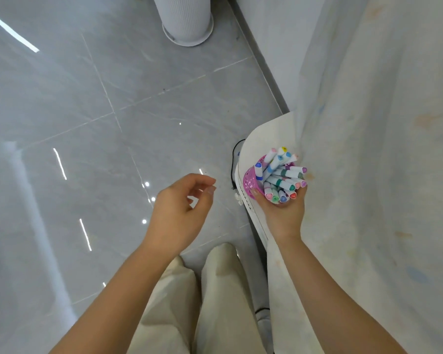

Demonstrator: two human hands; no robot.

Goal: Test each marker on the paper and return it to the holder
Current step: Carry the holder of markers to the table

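Observation:
A pink mesh holder (pixel 250 178) packed with several white markers (pixel 283 175) with coloured caps stands at the left corner of the white table (pixel 256 144). My right hand (pixel 283 213) grips the holder from the near side, fingers curled round its rim and the marker ends. My left hand (pixel 179 210) hovers over the floor to the left of the table, fingers loosely curled and holding nothing. A large sheet of white paper or cloth (pixel 374 162) with faint coloured stains covers the table to the right.
Glossy grey floor tiles (pixel 87 123) fill the left half. A white ribbed planter (pixel 186 19) stands at the top by the wall. A black cable (pixel 234 159) hangs beside the table edge. My legs in beige trousers (pixel 202 302) are below.

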